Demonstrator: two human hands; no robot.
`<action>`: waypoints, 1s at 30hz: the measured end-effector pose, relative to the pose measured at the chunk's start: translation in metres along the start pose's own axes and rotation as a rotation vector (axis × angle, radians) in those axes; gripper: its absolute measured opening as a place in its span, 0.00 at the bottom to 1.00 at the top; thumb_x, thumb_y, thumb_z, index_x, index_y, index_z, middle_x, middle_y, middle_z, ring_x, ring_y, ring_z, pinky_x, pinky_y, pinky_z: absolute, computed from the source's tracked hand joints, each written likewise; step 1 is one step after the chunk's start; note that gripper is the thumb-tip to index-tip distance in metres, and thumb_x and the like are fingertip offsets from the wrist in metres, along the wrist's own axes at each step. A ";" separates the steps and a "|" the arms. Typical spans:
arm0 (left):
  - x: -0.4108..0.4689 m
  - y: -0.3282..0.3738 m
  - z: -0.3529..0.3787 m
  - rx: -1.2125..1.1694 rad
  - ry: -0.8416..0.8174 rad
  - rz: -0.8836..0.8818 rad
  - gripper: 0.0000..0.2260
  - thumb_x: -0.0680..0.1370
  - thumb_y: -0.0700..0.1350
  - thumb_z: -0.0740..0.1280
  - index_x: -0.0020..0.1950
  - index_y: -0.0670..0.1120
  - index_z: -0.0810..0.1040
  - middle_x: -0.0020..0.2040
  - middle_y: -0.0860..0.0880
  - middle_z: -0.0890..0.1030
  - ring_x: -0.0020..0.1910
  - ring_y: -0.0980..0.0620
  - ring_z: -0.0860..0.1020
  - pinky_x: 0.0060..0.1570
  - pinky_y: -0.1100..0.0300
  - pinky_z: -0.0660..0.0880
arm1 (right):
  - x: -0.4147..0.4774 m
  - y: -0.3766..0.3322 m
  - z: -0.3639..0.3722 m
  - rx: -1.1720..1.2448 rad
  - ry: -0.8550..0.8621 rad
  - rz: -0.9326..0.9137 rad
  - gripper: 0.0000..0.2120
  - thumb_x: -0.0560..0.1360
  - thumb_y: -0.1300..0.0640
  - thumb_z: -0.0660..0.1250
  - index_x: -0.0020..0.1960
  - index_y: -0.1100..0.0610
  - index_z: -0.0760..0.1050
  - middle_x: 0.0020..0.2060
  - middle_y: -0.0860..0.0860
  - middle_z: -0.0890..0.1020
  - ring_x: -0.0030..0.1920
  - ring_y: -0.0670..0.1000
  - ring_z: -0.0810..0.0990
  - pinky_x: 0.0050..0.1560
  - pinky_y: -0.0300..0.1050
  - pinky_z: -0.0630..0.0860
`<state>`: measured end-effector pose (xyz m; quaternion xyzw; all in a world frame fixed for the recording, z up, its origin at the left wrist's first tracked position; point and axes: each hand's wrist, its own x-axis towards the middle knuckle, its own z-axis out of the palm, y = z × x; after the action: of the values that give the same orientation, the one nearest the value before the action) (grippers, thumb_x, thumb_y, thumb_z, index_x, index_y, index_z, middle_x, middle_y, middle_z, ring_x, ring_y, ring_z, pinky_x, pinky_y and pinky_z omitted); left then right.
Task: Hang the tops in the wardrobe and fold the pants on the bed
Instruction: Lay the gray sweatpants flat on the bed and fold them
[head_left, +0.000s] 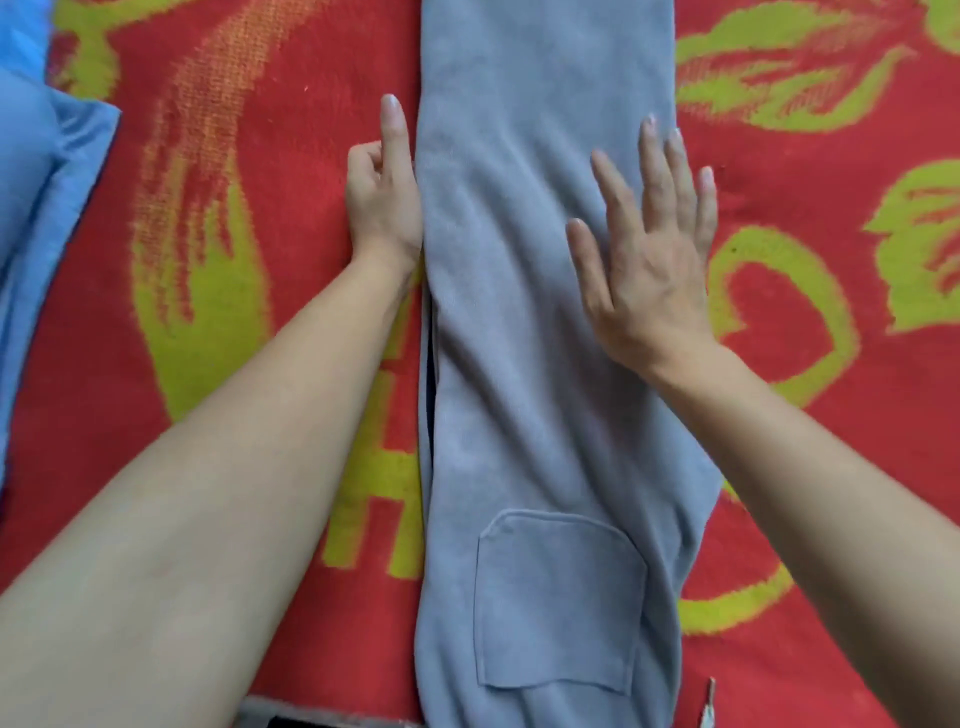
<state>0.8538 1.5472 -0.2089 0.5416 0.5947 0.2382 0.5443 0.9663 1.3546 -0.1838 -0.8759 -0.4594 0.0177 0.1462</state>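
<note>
Grey pants (519, 395) lie lengthwise down the middle of the bed, folded leg over leg, with a back pocket (558, 603) facing up near me. My left hand (382, 197) rests against the pants' left edge, its index finger stretched along the fabric and the other fingers curled. My right hand (649, 260) lies flat on the pants near their right edge, fingers spread, holding nothing.
The bed is covered by a red blanket (810, 436) with yellow-green patterns. A blue pillow or cushion (41, 171) lies at the far left. A small pale tag or strip (707, 706) shows at the bottom edge on the right.
</note>
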 end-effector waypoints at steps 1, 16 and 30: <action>-0.021 -0.008 -0.005 0.035 0.028 0.017 0.20 0.78 0.65 0.60 0.42 0.49 0.70 0.38 0.54 0.76 0.37 0.58 0.74 0.48 0.55 0.75 | -0.024 0.000 -0.003 -0.002 0.016 0.006 0.26 0.84 0.46 0.55 0.78 0.55 0.64 0.79 0.62 0.57 0.80 0.63 0.54 0.78 0.62 0.48; -0.223 -0.123 -0.072 0.742 0.140 0.101 0.16 0.84 0.54 0.56 0.59 0.41 0.70 0.48 0.36 0.82 0.47 0.33 0.78 0.39 0.47 0.65 | -0.226 0.025 0.001 -0.091 -0.276 0.231 0.30 0.83 0.42 0.55 0.81 0.50 0.54 0.80 0.64 0.51 0.79 0.65 0.51 0.76 0.65 0.52; -0.344 -0.196 -0.098 1.184 0.092 0.026 0.25 0.81 0.59 0.51 0.52 0.37 0.72 0.51 0.34 0.74 0.52 0.34 0.73 0.50 0.39 0.69 | -0.376 0.016 -0.004 -0.005 -0.586 0.206 0.36 0.81 0.34 0.47 0.80 0.48 0.36 0.78 0.63 0.36 0.80 0.64 0.38 0.77 0.61 0.34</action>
<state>0.6280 1.2082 -0.2172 0.7496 0.6425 -0.1042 0.1202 0.7626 1.0409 -0.2229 -0.8758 -0.3911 0.2828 0.0027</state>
